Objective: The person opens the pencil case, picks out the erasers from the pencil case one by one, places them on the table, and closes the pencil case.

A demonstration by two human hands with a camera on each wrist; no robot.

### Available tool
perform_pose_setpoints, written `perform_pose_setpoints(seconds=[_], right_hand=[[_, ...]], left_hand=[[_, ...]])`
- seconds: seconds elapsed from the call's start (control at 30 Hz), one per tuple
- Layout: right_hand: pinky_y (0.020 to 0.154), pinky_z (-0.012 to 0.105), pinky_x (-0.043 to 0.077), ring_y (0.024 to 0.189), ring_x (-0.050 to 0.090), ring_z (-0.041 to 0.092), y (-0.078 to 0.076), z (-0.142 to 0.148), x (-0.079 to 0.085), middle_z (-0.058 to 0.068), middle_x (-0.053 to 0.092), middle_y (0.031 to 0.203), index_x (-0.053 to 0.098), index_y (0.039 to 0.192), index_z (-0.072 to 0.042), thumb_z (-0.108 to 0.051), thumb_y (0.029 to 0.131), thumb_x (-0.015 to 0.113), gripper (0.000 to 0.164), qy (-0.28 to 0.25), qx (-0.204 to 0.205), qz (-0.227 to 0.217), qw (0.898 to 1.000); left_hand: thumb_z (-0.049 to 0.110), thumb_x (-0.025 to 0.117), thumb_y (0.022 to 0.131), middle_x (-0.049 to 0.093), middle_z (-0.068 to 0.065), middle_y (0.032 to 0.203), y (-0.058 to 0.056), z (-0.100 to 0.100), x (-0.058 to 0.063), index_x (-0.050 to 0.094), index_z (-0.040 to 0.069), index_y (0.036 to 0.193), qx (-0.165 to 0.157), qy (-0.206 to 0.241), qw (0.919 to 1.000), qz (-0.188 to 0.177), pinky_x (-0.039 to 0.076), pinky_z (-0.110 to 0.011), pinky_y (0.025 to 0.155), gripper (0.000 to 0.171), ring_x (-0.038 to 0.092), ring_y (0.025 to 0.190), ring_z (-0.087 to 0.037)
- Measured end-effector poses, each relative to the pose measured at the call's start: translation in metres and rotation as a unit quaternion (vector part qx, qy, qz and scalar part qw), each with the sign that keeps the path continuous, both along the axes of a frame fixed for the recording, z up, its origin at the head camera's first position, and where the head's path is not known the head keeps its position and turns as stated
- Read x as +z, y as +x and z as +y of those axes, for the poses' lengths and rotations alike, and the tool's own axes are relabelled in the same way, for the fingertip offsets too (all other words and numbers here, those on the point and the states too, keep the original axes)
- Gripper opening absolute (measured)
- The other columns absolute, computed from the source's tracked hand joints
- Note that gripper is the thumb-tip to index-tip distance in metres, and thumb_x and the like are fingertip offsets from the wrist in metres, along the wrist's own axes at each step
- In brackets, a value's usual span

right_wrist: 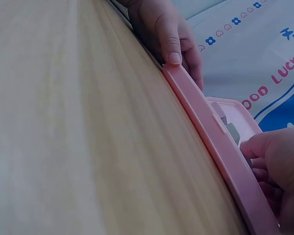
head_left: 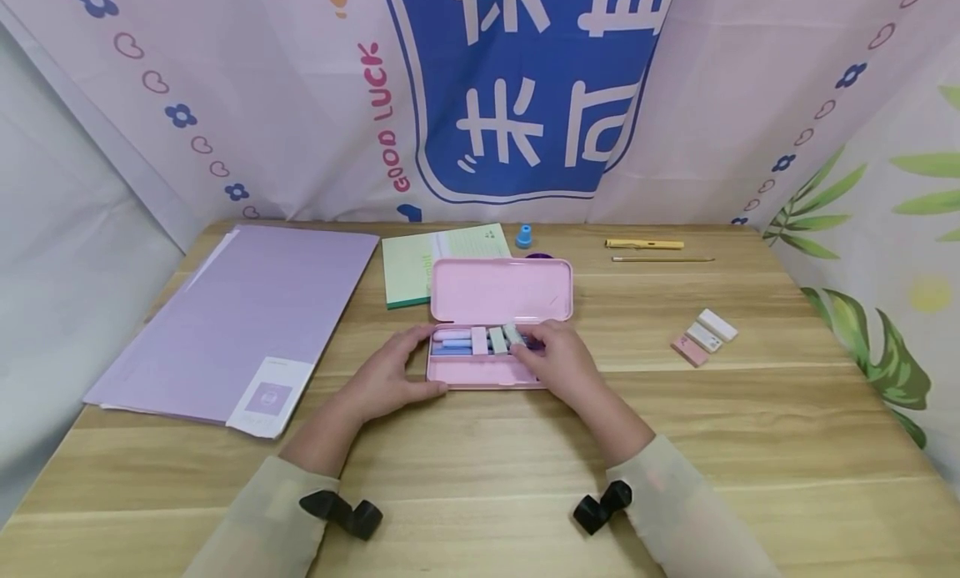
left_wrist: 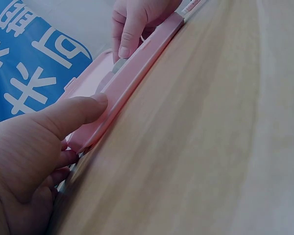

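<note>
A pink pencil case (head_left: 487, 373) lies on the table with its lid standing up at the back. Pens (head_left: 452, 344) fill its rear compartment. Across them lie a pink eraser (head_left: 478, 341) and a pale green eraser (head_left: 497, 340). My left hand (head_left: 390, 376) grips the case's left end, thumb (left_wrist: 90, 108) at the front edge and fingers behind. At the right end, my right hand (head_left: 564, 363) pinches a speckled grey-green eraser (head_left: 513, 336) inside the case, beside the other two. Its curled fingers partly hide the contents there.
Left lies a large purple folder (head_left: 255, 311). Behind the case are a green notebook (head_left: 405, 269), a small blue object (head_left: 524, 238) and a mostly hidden purple object (head_left: 539, 256). Several erasers (head_left: 703, 337), a yellow pen (head_left: 643, 244) and a pencil (head_left: 662, 259) lie right.
</note>
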State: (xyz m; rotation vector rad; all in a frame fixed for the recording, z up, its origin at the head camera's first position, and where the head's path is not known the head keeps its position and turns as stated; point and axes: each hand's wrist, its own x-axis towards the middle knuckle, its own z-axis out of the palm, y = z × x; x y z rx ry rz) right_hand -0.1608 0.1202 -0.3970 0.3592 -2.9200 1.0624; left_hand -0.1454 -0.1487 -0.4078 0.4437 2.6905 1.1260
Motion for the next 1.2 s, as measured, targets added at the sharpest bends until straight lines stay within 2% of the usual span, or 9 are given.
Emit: perform_pose_setpoints(seconds=[0.2, 0.47, 0.67, 0.83, 1.0, 1.2], right_hand=[[0.08, 0.039, 0.05, 0.087, 0.058, 0.024, 0.0, -0.001, 0.0, 0.011, 0.069, 0.094, 0.072, 0.116, -0.002, -0.016, 0.086, 0.067, 0.033, 0.028, -0.02, 0.027, 0.999], [0.076, 0.035, 0.048, 0.085, 0.055, 0.022, 0.002, -0.003, 0.001, 0.009, 0.066, 0.094, 0.071, 0.119, -0.006, -0.025, 0.09, 0.068, 0.035, 0.03, -0.044, -0.004, 0.999], [0.076, 0.038, 0.05, 0.084, 0.058, 0.024, 0.003, 0.008, 0.005, 0.01, 0.067, 0.092, 0.073, 0.113, -0.004, -0.025, 0.088, 0.07, 0.033, 0.006, -0.047, 0.034, 0.998], [0.081, 0.042, 0.054, 0.092, 0.062, 0.027, 0.006, 0.04, 0.009, 0.013, 0.068, 0.098, 0.072, 0.114, -0.003, -0.022, 0.088, 0.071, 0.032, -0.019, -0.048, 0.05, 0.997], [0.084, 0.045, 0.054, 0.096, 0.063, 0.03, 0.014, 0.086, 0.008, 0.016, 0.068, 0.101, 0.071, 0.115, -0.003, -0.02, 0.09, 0.07, 0.031, -0.016, -0.08, 0.053, 0.995], [0.08, 0.036, 0.049, 0.093, 0.061, 0.028, 0.025, 0.139, 0.005, 0.016, 0.068, 0.1, 0.071, 0.115, -0.003, -0.025, 0.092, 0.068, 0.032, 0.022, -0.134, 0.054, 0.989]], left_hand=[[0.041, 0.08, 0.079, 0.039, -0.014, 0.154, 0.0, 0.0, 0.0, 0.036, 0.015, 0.151, -0.001, 0.0, 1.0, 0.002, 0.03, -0.055, 0.117, 0.088, 0.034, 0.144, -0.035], [0.04, 0.08, 0.079, 0.037, -0.015, 0.155, 0.0, 0.001, 0.0, 0.036, 0.015, 0.151, -0.001, 0.0, 1.0, -0.001, 0.03, -0.055, 0.117, 0.089, 0.033, 0.144, -0.036], [0.039, 0.08, 0.079, 0.036, -0.016, 0.156, 0.0, 0.001, 0.001, 0.035, 0.014, 0.151, 0.001, 0.001, 1.0, -0.008, 0.029, -0.055, 0.118, 0.089, 0.032, 0.145, -0.036], [0.042, 0.08, 0.079, 0.034, -0.015, 0.157, 0.0, 0.002, 0.001, 0.034, 0.015, 0.152, 0.006, -0.006, 0.9998, -0.016, 0.029, -0.055, 0.118, 0.089, 0.03, 0.146, -0.036], [0.042, 0.08, 0.079, 0.033, -0.014, 0.158, -0.001, 0.003, 0.001, 0.035, 0.016, 0.152, 0.006, -0.007, 0.9998, -0.019, 0.028, -0.055, 0.118, 0.09, 0.03, 0.146, -0.036], [0.041, 0.08, 0.079, 0.033, -0.015, 0.158, 0.0, 0.002, 0.001, 0.034, 0.014, 0.152, 0.007, -0.006, 0.9998, -0.015, 0.028, -0.055, 0.118, 0.09, 0.03, 0.146, -0.036]])
